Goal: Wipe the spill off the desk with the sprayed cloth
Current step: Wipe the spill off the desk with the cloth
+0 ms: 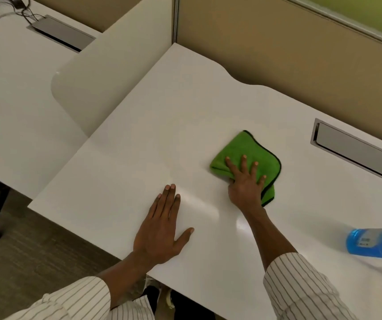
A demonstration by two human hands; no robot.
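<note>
A folded green cloth (248,151) with a dark edge lies on the white desk (166,116), right of centre. My right hand (245,181) presses down on its near part, fingers spread over it and thumb tucked at its left edge. My left hand (162,227) rests flat on the bare desk near the front edge, fingers together, holding nothing. A faint glossy streak shows on the desk between the two hands. I cannot make out any distinct spill.
A blue spray bottle (372,242) stands on the desk at the right edge of view. A grey cable tray (356,151) is set into the desk at the back right. Beige partitions (277,47) border the desk, and a neighbouring desk (12,88) lies to the left.
</note>
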